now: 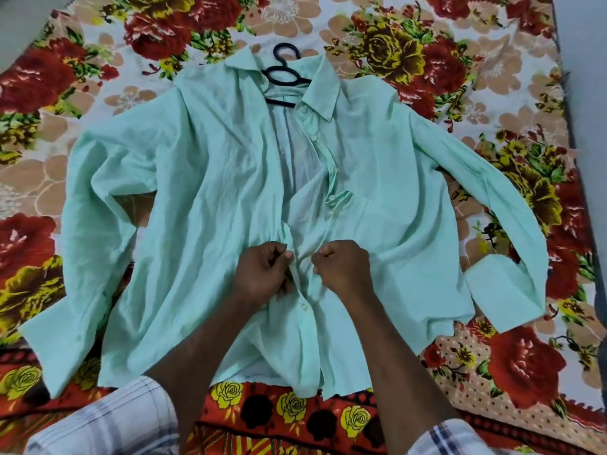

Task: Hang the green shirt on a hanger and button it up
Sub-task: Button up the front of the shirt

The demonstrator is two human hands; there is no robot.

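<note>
The pale green shirt (203, 198) lies face up on the bed with both sleeves spread out. A black hanger (285, 77) sits inside its collar, hook pointing away from me. The front gapes open from the collar down to the middle, and white buttons (331, 198) show along the right placket. One button (303, 307) below my hands looks fastened. My left hand (262, 274) pinches the left front edge. My right hand (343, 269) grips the right placket beside it, fingers curled into the cloth.
A floral bedsheet (410, 47) in red, yellow and beige covers the bed under the shirt. An orange patterned cloth (295, 412) lies at the near edge. A grey wall or floor strip (588, 93) runs along the right side.
</note>
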